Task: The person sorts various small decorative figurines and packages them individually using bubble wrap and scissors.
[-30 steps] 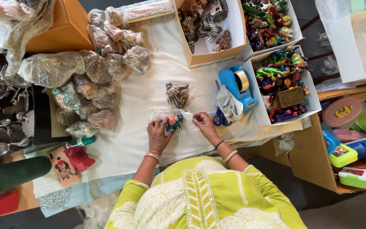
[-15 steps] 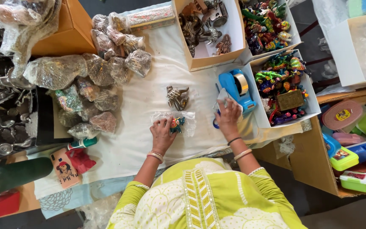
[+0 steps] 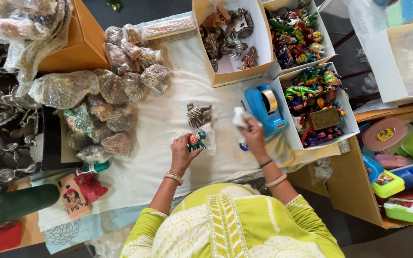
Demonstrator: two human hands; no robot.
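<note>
Lifted since moments ago, right hand [image 3: 253, 135] clutches a white cloth [image 3: 239, 117]; left hand [image 3: 181, 152] grips a painted elephant figurine [image 3: 196, 140] over the cluttered white-clothed table [image 3: 168, 114].

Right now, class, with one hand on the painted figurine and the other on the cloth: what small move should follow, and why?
Probably bring the crumpled white cloth in the right hand across to the small colourful painted figurine, which the left hand holds above the clear bubble wrap sheet; the two are apart.
</note>
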